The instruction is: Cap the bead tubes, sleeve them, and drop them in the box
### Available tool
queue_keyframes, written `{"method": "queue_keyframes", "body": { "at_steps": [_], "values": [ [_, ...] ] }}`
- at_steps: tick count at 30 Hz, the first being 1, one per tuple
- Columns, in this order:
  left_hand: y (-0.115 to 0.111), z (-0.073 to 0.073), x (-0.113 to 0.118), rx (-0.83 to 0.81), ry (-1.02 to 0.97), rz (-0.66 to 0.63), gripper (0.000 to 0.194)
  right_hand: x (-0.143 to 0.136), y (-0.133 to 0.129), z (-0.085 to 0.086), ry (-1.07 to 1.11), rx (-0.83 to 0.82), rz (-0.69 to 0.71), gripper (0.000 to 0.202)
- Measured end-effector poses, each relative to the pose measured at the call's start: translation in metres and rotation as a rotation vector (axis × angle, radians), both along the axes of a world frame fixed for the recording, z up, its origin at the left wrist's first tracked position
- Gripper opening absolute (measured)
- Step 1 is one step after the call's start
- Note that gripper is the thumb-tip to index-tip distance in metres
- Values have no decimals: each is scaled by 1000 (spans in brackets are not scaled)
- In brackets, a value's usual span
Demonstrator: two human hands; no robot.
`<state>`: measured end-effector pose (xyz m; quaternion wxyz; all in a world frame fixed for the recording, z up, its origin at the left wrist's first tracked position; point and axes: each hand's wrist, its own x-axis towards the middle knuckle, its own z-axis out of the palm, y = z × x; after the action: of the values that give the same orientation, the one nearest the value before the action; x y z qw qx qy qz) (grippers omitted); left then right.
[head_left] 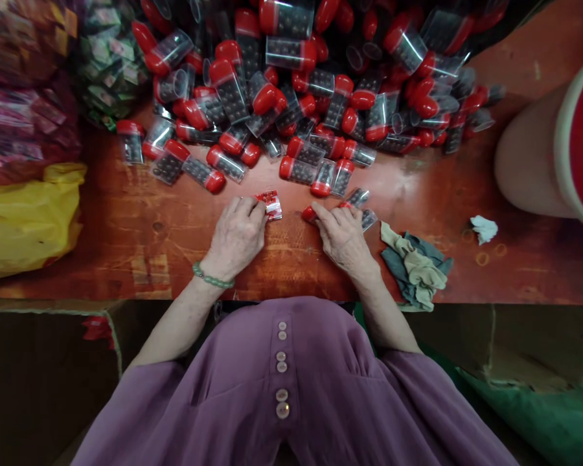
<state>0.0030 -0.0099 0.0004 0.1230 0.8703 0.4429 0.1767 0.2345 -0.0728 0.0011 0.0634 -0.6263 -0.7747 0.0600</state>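
Observation:
My left hand point(239, 232) is closed, its thumb and fingers pinching a small red and white printed packet point(272, 204) just above the wooden table. My right hand point(341, 236) curls over small clear containers with red caps, its fingers bent round them. One red cap point(308, 213) shows at its fingertips, and the clear ends of two containers point(368, 220) stick out on its far side; the rest of them is hidden under the hand. A big pile of the same red-capped containers point(296, 169), filled with dark beads, lies beyond both hands.
Bags of small packets point(109, 58) and a yellow plastic bag point(29, 217) stand at the left. To the right are crumpled grey-green cloths point(412, 265), a white scrap point(484, 229), several rubber bands and a large pale tub point(529, 155) with a red lid. Cardboard boxes point(43, 382) sit below the table edge.

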Motion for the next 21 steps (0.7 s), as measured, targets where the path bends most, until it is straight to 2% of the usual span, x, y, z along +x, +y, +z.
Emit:
{"method": "queue_keyframes", "body": {
  "at_steps": [3, 9, 14, 17, 21],
  "values": [
    [0, -3, -1, -16, -26, 6, 25, -1, 0, -5, 7, -2, -4, 43],
    [7, -13, -5, 114, -98, 55, 23, -4, 2, -9, -24, 61, -14, 39],
    [10, -9, -10, 36, -277, 106, 16, -5, 0, -10, 24, 15, -25, 43],
    [9, -3, -14, -5, -342, 117, 12, -7, -2, -9, 203, 16, -82, 41],
    [4, 4, -19, -18, -395, 98, 11, -11, -4, 1, 780, -73, -233, 38]
  ]
}}
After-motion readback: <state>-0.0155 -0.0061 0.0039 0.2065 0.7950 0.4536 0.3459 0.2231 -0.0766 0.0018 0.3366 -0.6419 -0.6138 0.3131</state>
